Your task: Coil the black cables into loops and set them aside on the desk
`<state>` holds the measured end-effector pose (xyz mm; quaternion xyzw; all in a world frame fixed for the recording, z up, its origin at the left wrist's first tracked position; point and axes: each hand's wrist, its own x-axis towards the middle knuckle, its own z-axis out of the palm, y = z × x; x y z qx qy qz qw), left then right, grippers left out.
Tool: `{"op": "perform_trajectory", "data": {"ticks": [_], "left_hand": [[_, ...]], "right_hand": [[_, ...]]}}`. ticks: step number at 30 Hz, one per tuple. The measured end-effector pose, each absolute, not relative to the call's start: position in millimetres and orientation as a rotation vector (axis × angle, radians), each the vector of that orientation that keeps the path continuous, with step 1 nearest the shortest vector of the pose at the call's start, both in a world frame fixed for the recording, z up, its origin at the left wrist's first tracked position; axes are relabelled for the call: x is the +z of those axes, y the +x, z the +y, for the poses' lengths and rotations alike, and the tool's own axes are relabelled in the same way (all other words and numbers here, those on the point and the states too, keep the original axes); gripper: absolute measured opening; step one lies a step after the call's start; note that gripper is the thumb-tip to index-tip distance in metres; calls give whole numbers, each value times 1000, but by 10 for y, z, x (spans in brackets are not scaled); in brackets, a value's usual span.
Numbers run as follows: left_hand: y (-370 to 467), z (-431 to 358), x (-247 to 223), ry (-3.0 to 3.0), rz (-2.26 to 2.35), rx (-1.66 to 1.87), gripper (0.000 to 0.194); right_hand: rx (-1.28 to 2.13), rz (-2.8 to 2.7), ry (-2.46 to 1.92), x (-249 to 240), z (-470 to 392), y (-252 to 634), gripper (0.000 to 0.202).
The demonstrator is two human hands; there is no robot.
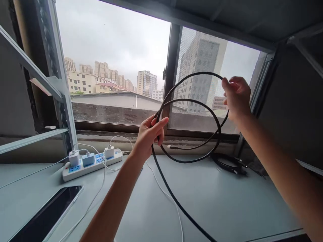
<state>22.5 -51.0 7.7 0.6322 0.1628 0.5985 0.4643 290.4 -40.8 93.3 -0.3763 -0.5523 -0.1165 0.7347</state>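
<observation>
A black cable point(189, 161) hangs in loops above the table, in front of the window. My left hand point(152, 132) is closed around the gathered strands at the left side of the loops, its index finger stretched out. Higher up on the right, my right hand point(236, 95) pinches the top of the larger loop between thumb and fingers. One end of the cable, with a metal plug point(172, 147), dangles inside the loops. From my left hand a long length runs down past the bottom edge of the view.
A white power strip point(94, 166) with several chargers stands at the left, white wires trailing over the pale table point(214, 208). A phone point(47, 215) lies at the front left. Another coiled black cable point(229, 164) lies at the back right. Metal shelf posts point(62, 84) flank the window.
</observation>
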Motion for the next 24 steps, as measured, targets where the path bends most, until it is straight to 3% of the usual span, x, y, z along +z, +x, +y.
{"op": "perform_trajectory", "data": {"ticks": [7, 10, 12, 17, 24], "left_hand": [[188, -374, 99, 1569, 457, 1537, 46], [257, -341, 212, 1518, 461, 1630, 40], [327, -328, 300, 1495, 462, 1656, 42], [598, -391, 382, 1591, 491, 1583, 48], [1255, -536, 421, 1692, 488, 1542, 47]], "right_hand": [[-171, -1007, -792, 909, -522, 2725, 20], [-26, -1082, -823, 754, -517, 2751, 29], [85, -1174, -907, 671, -567, 2831, 36], [320, -1573, -1216, 607, -851, 3077, 32], [469, -2012, -1151, 580, -1055, 3236, 50]]}}
